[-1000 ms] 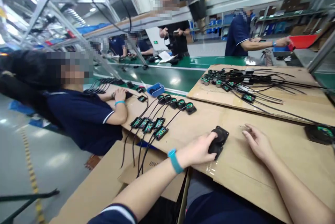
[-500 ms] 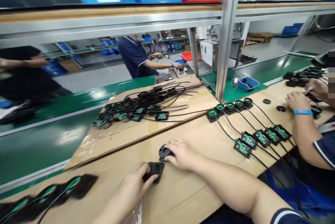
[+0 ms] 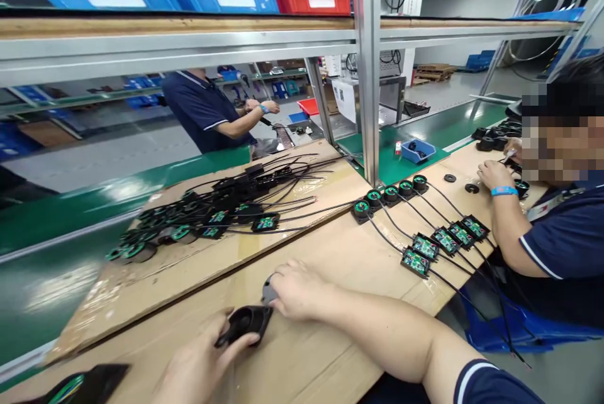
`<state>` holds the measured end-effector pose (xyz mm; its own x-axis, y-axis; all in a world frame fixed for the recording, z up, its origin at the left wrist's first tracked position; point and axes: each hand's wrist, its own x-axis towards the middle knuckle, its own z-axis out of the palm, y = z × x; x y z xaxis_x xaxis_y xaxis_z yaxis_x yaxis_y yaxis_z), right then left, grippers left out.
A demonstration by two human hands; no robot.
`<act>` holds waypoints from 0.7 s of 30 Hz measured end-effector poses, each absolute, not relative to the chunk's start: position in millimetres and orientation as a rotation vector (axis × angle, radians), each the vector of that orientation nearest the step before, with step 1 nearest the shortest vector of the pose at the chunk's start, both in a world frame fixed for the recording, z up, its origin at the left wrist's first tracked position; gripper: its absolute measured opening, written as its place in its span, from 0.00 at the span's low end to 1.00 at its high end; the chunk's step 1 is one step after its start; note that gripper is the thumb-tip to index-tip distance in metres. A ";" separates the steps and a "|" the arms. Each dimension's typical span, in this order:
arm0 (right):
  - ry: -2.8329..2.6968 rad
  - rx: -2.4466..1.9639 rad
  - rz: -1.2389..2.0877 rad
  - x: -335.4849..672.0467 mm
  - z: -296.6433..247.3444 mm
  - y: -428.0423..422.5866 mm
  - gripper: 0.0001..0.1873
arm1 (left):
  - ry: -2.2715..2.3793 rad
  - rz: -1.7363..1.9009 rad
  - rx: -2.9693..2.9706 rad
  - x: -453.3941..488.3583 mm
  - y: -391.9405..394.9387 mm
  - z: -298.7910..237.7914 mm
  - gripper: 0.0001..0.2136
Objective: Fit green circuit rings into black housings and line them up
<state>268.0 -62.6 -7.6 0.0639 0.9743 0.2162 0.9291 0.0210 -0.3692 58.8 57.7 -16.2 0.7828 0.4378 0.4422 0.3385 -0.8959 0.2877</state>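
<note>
My left hand (image 3: 201,357) grips a black plastic housing (image 3: 246,323), thumb on the near side and fingers on the far side; its round hollow faces up. Just beyond it, my right hand (image 3: 297,291) is closed on a dark grey round disc (image 3: 268,291), which shows only at its left edge. The two parts lie close together over the cardboard (image 3: 330,360), and whether they touch I cannot tell. At the lower left corner is a black housing with a green ring and wires (image 3: 70,388).
Wired black housings (image 3: 226,202) are heaped on raised cardboard. Several round units (image 3: 391,194) stand in a row, cabled to green circuit boards (image 3: 446,241). At right a co-worker (image 3: 561,215) handles parts; another person (image 3: 207,108) stands across the green belt (image 3: 38,278). A metal post (image 3: 367,77) rises ahead.
The view has swung right, so things sit further left. The housing in my left hand now shows its hollow more clearly. The disc under my right hand looks lighter grey. The person opposite has raised their hands.
</note>
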 end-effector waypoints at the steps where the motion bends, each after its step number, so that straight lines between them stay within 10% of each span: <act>1: -1.859 -1.912 0.168 268.9 -8.4 -63.1 0.18 | 0.597 0.834 2.798 59.3 47.8 -6.7 0.17; 15: -1.282 -1.703 0.159 273.6 -5.0 -79.5 0.18 | 0.785 0.848 2.304 98.4 -31.4 8.4 0.12; 21: -1.477 -1.335 0.077 252.9 1.7 -107.4 0.12 | 0.862 0.912 1.008 138.5 -49.9 16.1 0.15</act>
